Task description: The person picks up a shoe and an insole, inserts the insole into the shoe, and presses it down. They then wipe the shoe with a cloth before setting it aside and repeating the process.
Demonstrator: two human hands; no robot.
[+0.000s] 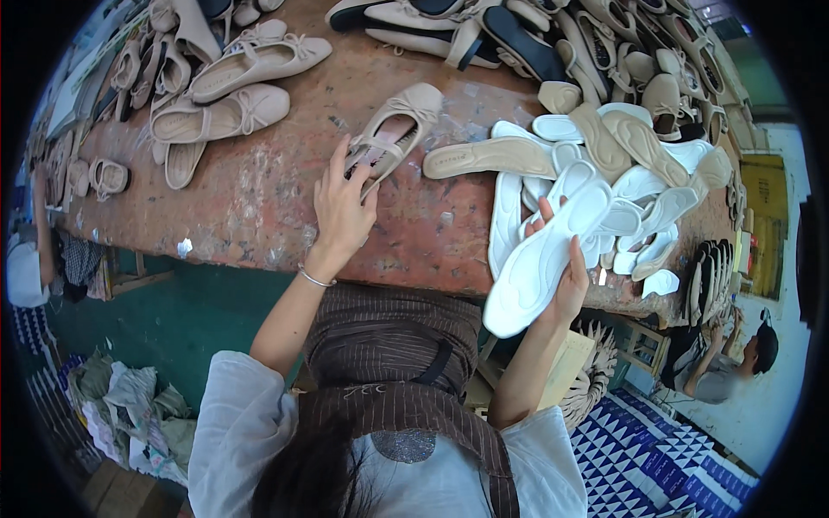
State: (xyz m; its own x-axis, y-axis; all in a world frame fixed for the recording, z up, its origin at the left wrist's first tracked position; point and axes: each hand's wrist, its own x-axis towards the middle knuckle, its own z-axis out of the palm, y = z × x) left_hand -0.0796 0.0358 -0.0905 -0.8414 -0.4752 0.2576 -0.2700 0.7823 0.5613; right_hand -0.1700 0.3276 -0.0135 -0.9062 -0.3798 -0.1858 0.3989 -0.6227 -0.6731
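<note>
Left grip [341, 203] seemingly clasps a beige shoe [393, 134], arm outstretched; right grip [566, 276] clamps a white insole [540, 263].

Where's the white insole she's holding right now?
In the head view, the white insole is in her right hand, right of centre at the table's near edge, just below the insole pile.
</note>
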